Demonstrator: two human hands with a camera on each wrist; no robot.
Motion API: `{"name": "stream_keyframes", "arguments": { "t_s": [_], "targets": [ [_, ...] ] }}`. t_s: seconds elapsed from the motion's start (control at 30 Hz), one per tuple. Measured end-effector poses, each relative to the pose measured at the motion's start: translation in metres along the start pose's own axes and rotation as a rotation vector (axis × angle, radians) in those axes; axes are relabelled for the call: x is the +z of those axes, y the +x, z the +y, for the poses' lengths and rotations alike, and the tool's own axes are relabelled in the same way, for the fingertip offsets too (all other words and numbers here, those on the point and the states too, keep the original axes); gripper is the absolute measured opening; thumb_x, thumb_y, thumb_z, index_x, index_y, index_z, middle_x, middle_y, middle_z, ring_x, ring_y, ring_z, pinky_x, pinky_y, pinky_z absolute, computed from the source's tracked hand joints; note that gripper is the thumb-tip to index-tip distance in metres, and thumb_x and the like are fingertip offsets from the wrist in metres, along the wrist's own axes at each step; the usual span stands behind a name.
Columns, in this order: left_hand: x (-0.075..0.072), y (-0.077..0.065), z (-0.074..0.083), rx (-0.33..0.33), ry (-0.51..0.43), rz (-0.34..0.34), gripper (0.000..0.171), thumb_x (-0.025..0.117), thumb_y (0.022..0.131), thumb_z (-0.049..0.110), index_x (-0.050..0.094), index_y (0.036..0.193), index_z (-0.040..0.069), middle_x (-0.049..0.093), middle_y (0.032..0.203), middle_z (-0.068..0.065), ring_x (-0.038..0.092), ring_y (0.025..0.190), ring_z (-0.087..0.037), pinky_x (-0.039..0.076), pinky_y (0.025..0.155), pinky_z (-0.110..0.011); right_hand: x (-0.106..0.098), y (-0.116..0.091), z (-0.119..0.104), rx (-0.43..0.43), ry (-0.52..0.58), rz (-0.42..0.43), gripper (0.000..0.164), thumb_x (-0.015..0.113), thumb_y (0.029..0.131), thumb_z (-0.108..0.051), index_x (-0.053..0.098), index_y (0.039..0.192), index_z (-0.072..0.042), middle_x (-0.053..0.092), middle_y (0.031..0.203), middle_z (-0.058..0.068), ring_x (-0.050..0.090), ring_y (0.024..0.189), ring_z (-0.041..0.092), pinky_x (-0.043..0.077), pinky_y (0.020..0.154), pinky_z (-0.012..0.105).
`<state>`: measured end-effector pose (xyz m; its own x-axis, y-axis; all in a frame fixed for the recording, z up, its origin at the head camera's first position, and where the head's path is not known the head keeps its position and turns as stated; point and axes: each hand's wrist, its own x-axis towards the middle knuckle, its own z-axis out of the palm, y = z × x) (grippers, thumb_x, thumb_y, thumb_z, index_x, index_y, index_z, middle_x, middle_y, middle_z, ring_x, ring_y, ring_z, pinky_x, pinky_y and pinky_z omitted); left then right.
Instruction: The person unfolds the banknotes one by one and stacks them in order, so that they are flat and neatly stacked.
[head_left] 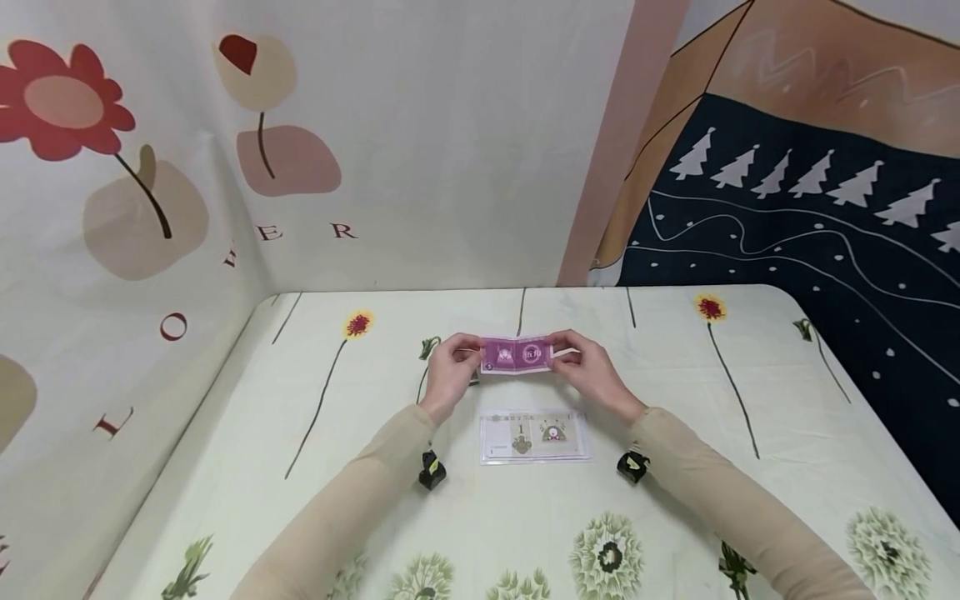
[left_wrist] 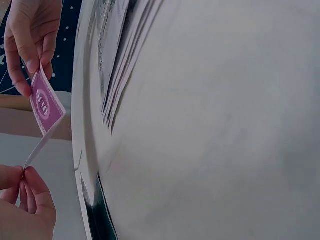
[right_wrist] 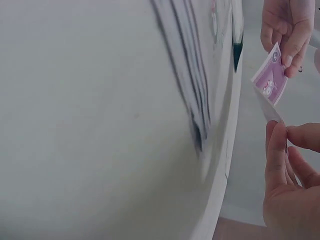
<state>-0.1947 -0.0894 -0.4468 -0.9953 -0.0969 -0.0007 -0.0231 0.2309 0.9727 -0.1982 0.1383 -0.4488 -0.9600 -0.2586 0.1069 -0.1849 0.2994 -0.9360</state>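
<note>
A small purple play banknote [head_left: 517,355] with a crease down its middle is stretched between the two hands above the table. My left hand [head_left: 452,371] pinches its left end between thumb and fingers. The right hand [head_left: 591,368] pinches the opposite end the same way. In the left wrist view, the banknote [left_wrist: 47,106] bends at the crease, its printed half facing that camera. Nearer to me lies a stack of pale play banknotes [head_left: 498,437], the top one marked 1, seemingly in a clear sleeve. From the right wrist, the stack [right_wrist: 185,60] shows several layers edge-on.
A dark green thing [left_wrist: 102,215], mostly hidden in the head view, lies by the left hand. The table [head_left: 360,508] has a flower-printed cloth. Patterned fabric [head_left: 450,167] hangs behind and to the sides. Small black devices sit at both wrists.
</note>
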Motion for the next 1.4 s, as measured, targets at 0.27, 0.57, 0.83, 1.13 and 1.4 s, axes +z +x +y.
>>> {"name": "stream_keyframes", "arguments": {
  "t_s": [0.27, 0.57, 0.83, 1.13, 1.4],
  "targets": [
    [-0.007, -0.006, -0.004, -0.018, 0.011, -0.052, 0.024, 0.062, 0.084, -0.009, 0.067, 0.106, 0.000, 0.065, 0.100, -0.010, 0.061, 0.089, -0.021, 0.054, 0.077, -0.028, -0.009, -0.005, 0.004, 0.010, -0.010, 0.000, 0.028, 0.062, 0.085, 0.007, 0.061, 0.114, 0.006, 0.063, 0.103, 0.020, 0.066, 0.087, 0.029, 0.055, 0.071, 0.026],
    [-0.010, -0.014, -0.007, -0.031, 0.044, -0.102, 0.026, 0.065, 0.081, -0.009, 0.068, 0.104, 0.002, 0.068, 0.097, -0.008, 0.063, 0.086, -0.019, 0.053, 0.078, -0.028, -0.017, -0.009, 0.008, 0.027, -0.013, -0.056, 0.025, 0.063, 0.087, 0.006, 0.061, 0.112, 0.007, 0.065, 0.095, 0.018, 0.065, 0.079, 0.021, 0.057, 0.070, 0.035],
    [-0.012, -0.019, -0.007, -0.018, 0.073, -0.172, 0.027, 0.063, 0.079, -0.012, 0.067, 0.103, 0.000, 0.066, 0.095, -0.011, 0.062, 0.084, -0.020, 0.053, 0.077, -0.030, -0.027, -0.013, 0.011, 0.052, -0.074, -0.147, 0.023, 0.065, 0.089, 0.002, 0.062, 0.111, 0.004, 0.066, 0.091, 0.013, 0.062, 0.079, 0.022, 0.053, 0.068, 0.028],
    [-0.017, -0.022, -0.011, -0.108, 0.004, -0.258, 0.031, 0.065, 0.078, -0.014, 0.065, 0.107, -0.002, 0.063, 0.100, -0.012, 0.061, 0.091, -0.023, 0.052, 0.086, -0.033, -0.031, -0.020, 0.005, 0.019, -0.121, -0.227, 0.019, 0.063, 0.089, 0.005, 0.061, 0.108, 0.007, 0.065, 0.088, 0.014, 0.062, 0.079, 0.024, 0.051, 0.068, 0.023],
    [-0.017, -0.028, -0.014, -0.108, 0.080, -0.341, 0.029, 0.066, 0.078, -0.013, 0.066, 0.103, 0.001, 0.064, 0.094, -0.010, 0.063, 0.083, -0.020, 0.054, 0.078, -0.031, -0.032, -0.027, 0.017, 0.038, -0.146, -0.289, 0.017, 0.064, 0.089, 0.002, 0.063, 0.105, 0.002, 0.065, 0.085, 0.007, 0.062, 0.076, 0.020, 0.052, 0.063, 0.026]
  ]
}}
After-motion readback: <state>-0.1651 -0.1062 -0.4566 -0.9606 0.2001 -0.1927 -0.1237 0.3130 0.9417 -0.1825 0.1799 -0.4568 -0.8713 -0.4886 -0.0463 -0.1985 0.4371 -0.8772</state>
